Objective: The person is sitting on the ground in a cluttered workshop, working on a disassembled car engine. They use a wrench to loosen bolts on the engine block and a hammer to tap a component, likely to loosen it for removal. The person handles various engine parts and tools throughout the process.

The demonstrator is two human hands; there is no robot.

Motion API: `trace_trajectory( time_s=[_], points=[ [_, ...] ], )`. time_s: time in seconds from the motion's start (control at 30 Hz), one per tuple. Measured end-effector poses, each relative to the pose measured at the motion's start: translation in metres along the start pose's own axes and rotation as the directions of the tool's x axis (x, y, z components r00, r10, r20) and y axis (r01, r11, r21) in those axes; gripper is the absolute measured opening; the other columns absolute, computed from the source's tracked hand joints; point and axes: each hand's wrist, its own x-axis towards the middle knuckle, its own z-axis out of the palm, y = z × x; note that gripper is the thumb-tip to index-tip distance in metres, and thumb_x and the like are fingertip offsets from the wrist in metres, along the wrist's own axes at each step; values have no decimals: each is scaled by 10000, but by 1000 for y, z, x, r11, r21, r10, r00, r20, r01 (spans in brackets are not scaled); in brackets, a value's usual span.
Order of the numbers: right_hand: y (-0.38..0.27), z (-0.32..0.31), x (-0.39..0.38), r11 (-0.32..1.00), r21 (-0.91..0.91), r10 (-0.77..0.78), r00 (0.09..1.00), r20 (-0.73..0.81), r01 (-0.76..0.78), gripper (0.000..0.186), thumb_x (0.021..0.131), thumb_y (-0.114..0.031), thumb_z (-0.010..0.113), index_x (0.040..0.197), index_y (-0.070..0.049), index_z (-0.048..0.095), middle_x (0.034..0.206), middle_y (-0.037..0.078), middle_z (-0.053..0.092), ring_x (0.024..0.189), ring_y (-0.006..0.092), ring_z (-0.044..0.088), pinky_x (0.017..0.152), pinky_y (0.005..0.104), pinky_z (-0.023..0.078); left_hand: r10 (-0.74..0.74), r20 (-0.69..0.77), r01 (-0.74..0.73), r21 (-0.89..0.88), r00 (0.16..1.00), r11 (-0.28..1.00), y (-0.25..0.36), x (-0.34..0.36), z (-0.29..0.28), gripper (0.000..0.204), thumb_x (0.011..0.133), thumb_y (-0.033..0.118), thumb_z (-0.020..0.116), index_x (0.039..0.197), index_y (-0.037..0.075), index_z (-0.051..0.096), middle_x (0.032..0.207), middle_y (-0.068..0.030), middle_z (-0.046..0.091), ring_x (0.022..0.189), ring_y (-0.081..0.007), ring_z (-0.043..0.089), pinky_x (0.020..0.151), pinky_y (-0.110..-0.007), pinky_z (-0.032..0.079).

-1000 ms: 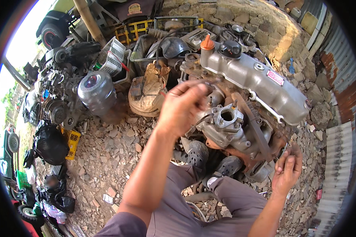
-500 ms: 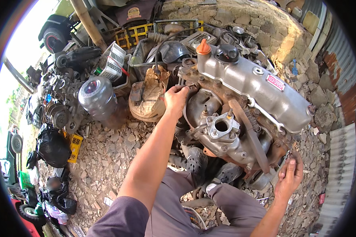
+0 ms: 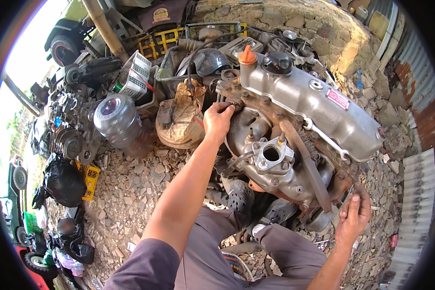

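Observation:
An engine's silver valve cover [image 3: 314, 94] with an orange cap [image 3: 248, 56] sits in front of me, above a grey intake manifold [image 3: 256, 133] with a round-holed flange [image 3: 271, 153]. My left hand [image 3: 217, 120] is closed in a pinch at the engine's left end, against a small dark part mostly covered by the fingertips. My right hand [image 3: 354, 217] is at the lower right end, its curled fingers closed around a slim metal piece largely hidden by them. A combination wrench [image 3: 326, 140] lies along the cover's near edge. A long brown bar [image 3: 305, 166] rests slanting across the manifold.
Left of the engine stand a paper sack [image 3: 181, 123] and a clear plastic water jug [image 3: 117, 118]. White baskets [image 3: 135, 75], crates and piled metal parts lie beyond. Broken stone covers the ground [image 3: 125, 193]. A stone wall [image 3: 295, 19] and corrugated sheets [image 3: 415, 208] border the far side and right.
My left hand has shifted very slightly at the engine's left end. My right hand keeps almost the same place and grip.

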Motion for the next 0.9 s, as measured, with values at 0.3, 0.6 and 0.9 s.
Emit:
trace_trajectory(
  time_s=[0.3, 0.6, 0.9],
  points=[
    [0, 3, -1, 1000, 0, 17, 1000, 3, -17, 343, 954, -196, 646, 1229, 0, 582, 903, 19, 563, 562, 0, 397, 459, 169, 282, 76, -1, -75, 171, 997, 982, 5, -6, -4, 301, 806, 245, 732, 1031, 44, 721, 966, -134, 723, 898, -223, 673, 851, -340, 501],
    [1, 3, -2, 1000, 11, 21, 1000, 6, -21, 324, 956, -180, 639, 1223, -5, 582, 902, 17, 561, 566, 1, 398, 463, 169, 275, 3, -25, -2, 41, 1000, 999, -3, -1, 1, 289, 800, 228, 748, 1011, 31, 725, 936, -113, 724, 857, -195, 664, 817, -320, 504],
    [2, 3, -3, 1000, -11, 25, 1000, 5, -25, 310, 952, -155, 638, 1219, -7, 585, 918, 25, 585, 569, 8, 407, 476, 164, 288, 68, -11, -62, 256, 998, 965, 2, 2, -1, 312, 818, 250, 757, 1038, 31, 727, 961, -119, 732, 880, -200, 681, 818, -323, 512]
  ],
)
